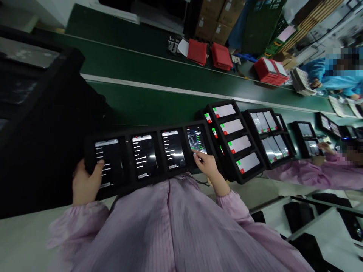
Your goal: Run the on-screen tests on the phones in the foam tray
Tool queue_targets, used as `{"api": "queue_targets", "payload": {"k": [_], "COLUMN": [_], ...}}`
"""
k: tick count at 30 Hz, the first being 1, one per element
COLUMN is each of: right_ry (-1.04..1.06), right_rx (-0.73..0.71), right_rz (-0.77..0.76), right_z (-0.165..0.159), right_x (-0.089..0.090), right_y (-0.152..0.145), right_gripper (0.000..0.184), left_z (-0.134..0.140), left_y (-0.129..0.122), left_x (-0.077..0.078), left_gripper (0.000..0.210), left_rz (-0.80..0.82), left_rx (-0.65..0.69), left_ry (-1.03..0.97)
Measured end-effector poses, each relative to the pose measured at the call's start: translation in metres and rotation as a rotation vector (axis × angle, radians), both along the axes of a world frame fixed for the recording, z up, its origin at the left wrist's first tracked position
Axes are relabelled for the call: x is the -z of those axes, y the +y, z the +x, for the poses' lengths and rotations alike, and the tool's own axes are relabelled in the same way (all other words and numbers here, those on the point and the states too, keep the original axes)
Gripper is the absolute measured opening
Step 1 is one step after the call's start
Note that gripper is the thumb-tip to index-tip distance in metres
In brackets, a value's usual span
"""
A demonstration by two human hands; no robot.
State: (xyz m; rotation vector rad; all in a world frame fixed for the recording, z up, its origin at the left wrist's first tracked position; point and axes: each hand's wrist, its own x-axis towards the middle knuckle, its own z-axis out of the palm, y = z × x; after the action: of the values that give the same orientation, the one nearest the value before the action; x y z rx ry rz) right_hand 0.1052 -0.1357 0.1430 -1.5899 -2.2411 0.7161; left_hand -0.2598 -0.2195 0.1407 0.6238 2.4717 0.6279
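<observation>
A long black tray (127, 166) lies across my front, with several smartphones set side by side in its slots. My left hand (85, 185) grips the tray's left end, its thumb resting over the edge of the leftmost phone (109, 155); its other fingers are hidden under the tray. The two middle phones, one (145, 156) and another (172, 149), show white text menus on dark screens. At the tray's right end, my right hand (208, 166) touches the lower screen of the rightmost phone (195, 139) with an outstretched index finger. Green and white lines fill that screen.
Right of my tray, another black tray (227, 139) holds phones with white screens and green and red marks. More phone trays (268, 149) continue rightward. A co-worker in a pink sleeve (306, 172) reaches to one. Red bundles (197, 52) lie across the green bench (147, 92). Dark racks stand left.
</observation>
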Motion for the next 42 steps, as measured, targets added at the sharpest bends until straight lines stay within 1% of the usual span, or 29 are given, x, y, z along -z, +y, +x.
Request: {"api": "queue_targets", "payload": {"k": [3,7,10,12,16,20,23,27,30,32,34,36,39,42], "right_ry": [0.022,0.042,0.038,0.041,0.061,0.131,0.141,0.105,0.070,0.034,0.009,0.005,0.006,-0.005], "right_rx": [0.063,0.160,0.160,0.148,0.135,0.153,0.072,-0.065,-0.083,-0.082,-0.068,-0.017,0.106,0.174], "right_rz": [0.029,0.084,0.094,0.083,0.075,0.122,0.095,0.024,0.024,0.031,0.037,0.056,0.107,0.132], "right_z": [0.001,0.009,0.010,0.008,0.002,-0.008,-0.026,-0.059,-0.078,-0.082,-0.078,-0.068,-0.049,-0.037], "right_x": [-0.001,-0.005,-0.006,-0.005,-0.005,-0.009,-0.010,-0.005,0.000,0.001,0.001,0.000,-0.001,0.002], "right_y": [0.001,0.005,0.008,0.009,0.011,0.011,0.011,0.018,0.025,0.028,0.031,0.032,0.035,0.041], "right_gripper": [0.035,0.038,0.038,0.037,0.034,0.037,0.037,0.037,0.035,0.032,0.031,0.031,0.032,0.033], "left_z": [0.001,-0.002,-0.004,-0.004,-0.003,-0.002,-0.002,-0.004,-0.005,-0.007,-0.008,-0.009,-0.009,-0.007], "left_y": [0.001,-0.002,-0.003,-0.003,-0.001,0.001,0.001,0.000,-0.001,-0.002,-0.004,-0.004,-0.004,0.000], "left_x": [-0.003,0.002,0.008,0.009,0.006,0.004,0.005,0.007,0.011,0.014,0.017,0.019,0.019,0.014], "left_gripper": [0.067,0.063,0.065,0.067,0.070,0.076,0.078,0.077,0.074,0.068,0.061,0.058,0.059,0.064], "left_rz": [-0.012,0.014,0.030,0.033,0.022,0.033,0.037,0.060,0.061,0.060,0.070,0.085,0.067,0.027], "left_rx": [0.004,0.001,0.003,0.006,0.004,0.010,0.013,0.004,0.001,-0.013,-0.025,-0.025,-0.018,-0.012], "left_ry": [-0.019,-0.005,0.006,-0.001,-0.004,-0.022,-0.021,-0.007,-0.013,-0.015,-0.006,0.004,0.003,-0.006]}}
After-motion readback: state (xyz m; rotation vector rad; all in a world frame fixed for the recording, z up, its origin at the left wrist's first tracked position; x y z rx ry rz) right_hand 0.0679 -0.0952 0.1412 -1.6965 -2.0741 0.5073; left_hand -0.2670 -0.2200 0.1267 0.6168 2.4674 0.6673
